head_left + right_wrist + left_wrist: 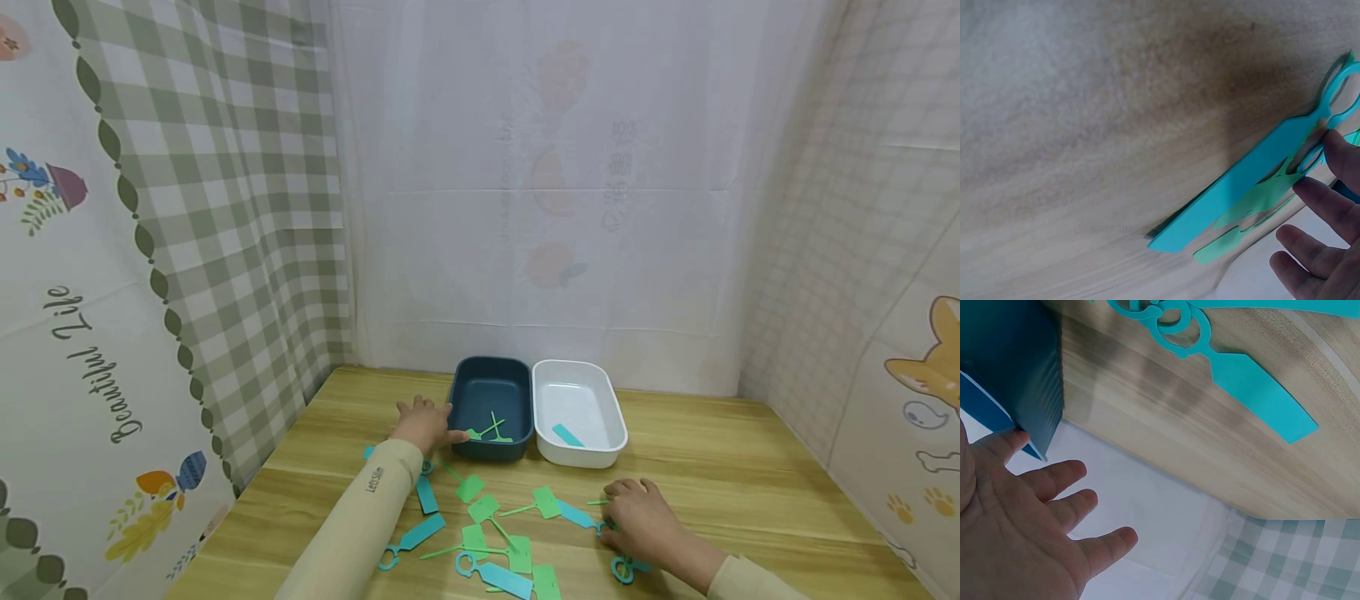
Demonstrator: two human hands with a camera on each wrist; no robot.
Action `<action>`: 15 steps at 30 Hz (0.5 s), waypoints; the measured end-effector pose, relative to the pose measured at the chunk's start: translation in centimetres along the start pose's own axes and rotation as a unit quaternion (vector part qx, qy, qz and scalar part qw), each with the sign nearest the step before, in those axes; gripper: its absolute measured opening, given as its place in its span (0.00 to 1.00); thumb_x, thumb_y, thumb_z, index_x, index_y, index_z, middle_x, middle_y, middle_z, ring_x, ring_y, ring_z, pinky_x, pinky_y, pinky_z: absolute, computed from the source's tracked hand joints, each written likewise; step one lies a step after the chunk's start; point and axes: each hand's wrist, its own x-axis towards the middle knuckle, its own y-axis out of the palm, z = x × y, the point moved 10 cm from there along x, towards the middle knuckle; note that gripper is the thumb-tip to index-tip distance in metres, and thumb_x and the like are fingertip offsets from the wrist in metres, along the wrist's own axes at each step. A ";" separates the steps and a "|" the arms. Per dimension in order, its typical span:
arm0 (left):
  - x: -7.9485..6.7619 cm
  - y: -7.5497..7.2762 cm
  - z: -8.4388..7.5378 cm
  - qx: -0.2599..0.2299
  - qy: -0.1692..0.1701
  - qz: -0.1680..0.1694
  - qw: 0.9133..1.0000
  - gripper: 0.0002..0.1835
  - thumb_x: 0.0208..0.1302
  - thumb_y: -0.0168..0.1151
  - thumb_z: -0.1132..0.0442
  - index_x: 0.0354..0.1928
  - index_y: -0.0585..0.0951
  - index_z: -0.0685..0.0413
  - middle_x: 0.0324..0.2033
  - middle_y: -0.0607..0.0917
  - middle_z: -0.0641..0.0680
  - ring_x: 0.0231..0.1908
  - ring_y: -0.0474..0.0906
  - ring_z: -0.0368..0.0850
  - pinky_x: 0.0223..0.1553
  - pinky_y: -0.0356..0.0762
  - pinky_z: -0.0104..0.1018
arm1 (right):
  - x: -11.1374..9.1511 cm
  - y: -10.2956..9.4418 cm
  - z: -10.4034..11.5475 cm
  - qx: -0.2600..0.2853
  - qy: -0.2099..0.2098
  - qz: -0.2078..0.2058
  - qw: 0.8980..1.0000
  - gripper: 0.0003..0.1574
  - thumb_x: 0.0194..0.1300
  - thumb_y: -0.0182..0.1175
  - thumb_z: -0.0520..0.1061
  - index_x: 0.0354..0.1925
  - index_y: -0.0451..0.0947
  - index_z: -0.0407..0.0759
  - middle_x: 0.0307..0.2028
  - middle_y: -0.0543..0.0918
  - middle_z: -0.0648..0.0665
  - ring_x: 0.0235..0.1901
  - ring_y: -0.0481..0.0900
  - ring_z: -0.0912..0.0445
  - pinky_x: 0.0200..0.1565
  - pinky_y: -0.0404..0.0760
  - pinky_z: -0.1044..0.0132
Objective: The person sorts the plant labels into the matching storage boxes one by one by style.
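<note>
My left hand point(422, 425) is at the near left corner of a dark blue bin point(491, 452), fingers spread and holding nothing. In the left wrist view, one fingertip point(1019, 436) is right at the bin's rim. Inside the bin lie green tags point(497, 430) with thin stems. My right hand point(641, 521) is low over the table at the right of the scattered tags. In the right wrist view, its thumb and index finger point(1325, 197) are apart beside the ring of a blue tag point(1313, 159), the other fingers loosely bent. Another ring-ended blue tag point(1235, 184) lies closer to that camera.
A white bin point(577, 457) stands right of the dark one, with a blue tag point(567, 435) in it. Several green tags point(519, 554) and blue tags point(504, 577) lie scattered, some overlapping, on the wooden table point(720, 450). Curtains hang behind and at both sides.
</note>
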 end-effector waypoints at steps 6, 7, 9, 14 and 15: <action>0.2 0.1 0.1 0.001 0.000 0.000 1.000 0.42 0.65 0.53 0.30 0.73 0.67 0.49 0.69 0.67 0.67 0.72 0.53 0.67 0.66 0.50 0.71 | 0.1 -0.1 0.0 -0.005 0.003 -0.001 1.000 0.15 0.51 0.75 0.56 0.24 0.85 0.48 0.47 0.83 0.37 0.51 0.77 0.36 0.53 0.67 0.26; 0.2 0.1 0.1 0.001 0.000 0.001 1.000 0.42 0.65 0.53 0.30 0.73 0.67 0.49 0.69 0.67 0.67 0.72 0.53 0.67 0.66 0.50 0.71 | 0.1 -0.1 0.0 -0.004 0.002 -0.002 1.000 0.14 0.51 0.75 0.55 0.24 0.85 0.48 0.47 0.83 0.37 0.51 0.77 0.36 0.52 0.67 0.26; 0.2 0.2 0.1 0.002 -0.001 0.003 1.000 0.42 0.65 0.53 0.30 0.73 0.66 0.48 0.69 0.66 0.67 0.72 0.52 0.67 0.66 0.50 0.71 | 0.1 -0.2 0.0 -0.002 0.000 -0.006 1.000 0.13 0.51 0.75 0.54 0.23 0.85 0.48 0.46 0.83 0.38 0.50 0.77 0.36 0.52 0.67 0.26; 0.3 0.2 0.1 0.004 -0.002 0.003 1.000 0.42 0.65 0.52 0.30 0.74 0.66 0.48 0.69 0.66 0.67 0.72 0.52 0.67 0.66 0.50 0.70 | 0.3 -0.3 0.0 0.003 -0.002 -0.006 1.000 0.14 0.49 0.75 0.52 0.17 0.81 0.52 0.46 0.83 0.37 0.51 0.77 0.36 0.52 0.66 0.25; 0.3 0.3 0.1 0.005 -0.002 0.003 1.000 0.42 0.65 0.52 0.30 0.74 0.66 0.48 0.69 0.66 0.67 0.72 0.52 0.67 0.66 0.50 0.70 | 0.4 -0.4 0.0 0.002 -0.003 -0.006 1.000 0.14 0.49 0.75 0.52 0.17 0.80 0.52 0.46 0.83 0.36 0.51 0.77 0.35 0.52 0.66 0.25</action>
